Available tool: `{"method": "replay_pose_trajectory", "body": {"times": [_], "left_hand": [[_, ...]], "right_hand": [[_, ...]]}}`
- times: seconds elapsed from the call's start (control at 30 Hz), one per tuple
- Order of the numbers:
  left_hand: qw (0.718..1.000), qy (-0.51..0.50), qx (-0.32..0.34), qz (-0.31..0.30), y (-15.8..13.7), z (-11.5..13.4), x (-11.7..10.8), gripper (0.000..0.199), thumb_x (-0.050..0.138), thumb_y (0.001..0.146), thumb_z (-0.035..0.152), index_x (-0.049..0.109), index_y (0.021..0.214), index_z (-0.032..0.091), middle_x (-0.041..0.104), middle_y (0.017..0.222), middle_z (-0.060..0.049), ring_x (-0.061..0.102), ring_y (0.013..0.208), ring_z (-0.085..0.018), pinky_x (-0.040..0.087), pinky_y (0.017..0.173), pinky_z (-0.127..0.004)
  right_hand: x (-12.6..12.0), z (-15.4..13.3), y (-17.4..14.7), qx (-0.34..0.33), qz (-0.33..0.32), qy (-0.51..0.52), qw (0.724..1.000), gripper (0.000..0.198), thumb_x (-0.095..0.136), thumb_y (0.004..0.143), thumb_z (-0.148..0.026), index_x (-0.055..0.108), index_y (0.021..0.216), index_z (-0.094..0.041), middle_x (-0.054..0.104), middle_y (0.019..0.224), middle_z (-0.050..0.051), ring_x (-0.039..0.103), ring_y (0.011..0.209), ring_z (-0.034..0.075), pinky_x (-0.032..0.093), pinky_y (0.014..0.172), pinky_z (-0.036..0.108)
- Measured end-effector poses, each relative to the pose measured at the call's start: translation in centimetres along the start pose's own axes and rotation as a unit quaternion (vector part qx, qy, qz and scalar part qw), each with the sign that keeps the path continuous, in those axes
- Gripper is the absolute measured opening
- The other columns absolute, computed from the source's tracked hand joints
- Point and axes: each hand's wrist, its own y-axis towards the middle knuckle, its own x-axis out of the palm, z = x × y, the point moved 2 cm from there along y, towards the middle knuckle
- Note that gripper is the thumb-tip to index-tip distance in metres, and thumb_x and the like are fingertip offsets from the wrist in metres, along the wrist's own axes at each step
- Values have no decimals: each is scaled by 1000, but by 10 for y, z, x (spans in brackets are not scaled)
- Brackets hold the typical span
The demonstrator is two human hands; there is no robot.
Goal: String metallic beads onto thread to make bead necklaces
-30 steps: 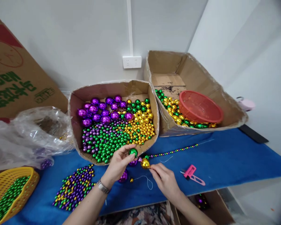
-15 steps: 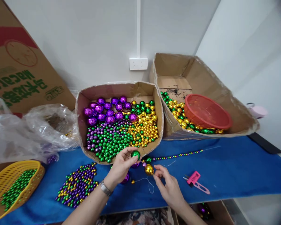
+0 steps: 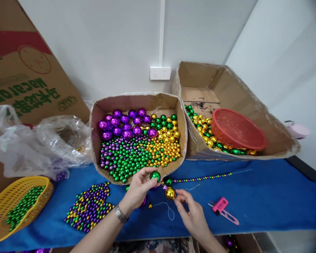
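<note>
My left hand [image 3: 139,184] is closed, with a shiny green bead [image 3: 155,176] pinched between thumb and fingers. A large gold bead [image 3: 170,193] hangs just right of it, a small pink-purple bead [image 3: 165,187] between the two. At the gold bead's lower right edge, my right hand [image 3: 189,207] pinches with thumb and forefinger; the thin string there is hard to make out. A string of small beads [image 3: 202,179] stretches right across the blue cloth [image 3: 252,196]. Below lies a loop of white thread [image 3: 171,212] with a small gold bead [image 3: 150,206].
A cardboard box [image 3: 137,100] of sorted purple, green and gold beads stands ahead. Right of it, another box [image 3: 268,121] holds beads and a red basin [image 3: 239,130]. Pink cutters [image 3: 222,207] lie right; loose beads [image 3: 88,207] and a yellow basket [image 3: 48,195] are left.
The whole view has shifted slightly, so everything appears a little further right. Both hands keep nearly the same pose around the green and gold beads.
</note>
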Motion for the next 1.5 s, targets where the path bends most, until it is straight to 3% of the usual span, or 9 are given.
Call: {"method": "replay_pose_trajectory", "body": {"times": [0.47,0.7,0.8,0.93,1.0,1.07,1.2,1.37,1.5], "left_hand": [[999,-21,-26,4,-1,1,-3,37,74,75,32,63,107,16,66,95,-8,66,87,-21,55,80,-36],[995,92,26,-7,-2,-1,1,38,78,70,28,66,104,17,67,87,-4,61,79,-14,52,75,-26],[994,105,25,-26,-2,2,3,38,78,70,29,67,106,19,68,95,-5,62,85,-16,50,79,-26],[994,70,18,-81,2,11,3,49,69,79,41,60,123,22,62,122,-12,58,110,-24,48,87,-31],[994,79,25,-64,13,17,-1,48,60,84,47,59,125,21,62,123,-13,58,111,-26,49,86,-33],[981,184,66,-6,32,22,-10,42,55,87,47,62,117,19,67,113,-13,62,102,-24,51,81,-32],[897,406,155,79,80,26,-29,26,53,87,36,65,100,17,69,95,-9,64,86,-21,49,76,-32],[856,484,167,72,117,21,-36,10,61,74,15,66,82,18,65,88,-9,58,96,-27,39,94,-41],[853,491,162,70,123,17,-34,9,58,74,11,63,72,18,62,85,-12,52,104,-30,37,97,-44]], "right_hand": [[-2,-8,2,-2,-11,6,1000,20,47,93,-22,50,113,-24,63,76,-5,63,69,10,49,70,17],[3,-5,3,9,-8,19,1000,22,49,93,-24,51,115,-25,65,79,-4,64,73,10,48,74,17],[9,0,2,44,-18,57,997,22,50,93,-28,51,114,-23,65,79,-2,64,72,12,49,72,20],[15,10,1,114,-19,174,978,28,54,92,-35,47,115,-21,64,78,0,62,71,14,50,68,23],[14,13,0,130,-8,225,966,32,57,90,-37,46,115,-21,63,77,0,62,71,15,50,67,24],[12,14,1,138,-2,250,958,33,58,89,-38,46,114,-21,63,77,0,62,71,15,49,66,25],[4,15,1,153,6,262,953,33,59,89,-39,47,114,-22,63,78,0,62,71,14,49,66,24],[-2,17,-2,159,21,251,954,33,60,88,-38,47,114,-20,63,78,1,62,72,15,49,67,25],[-2,17,-3,157,23,224,962,32,59,89,-37,48,114,-20,63,78,2,62,71,15,50,67,25]]}}
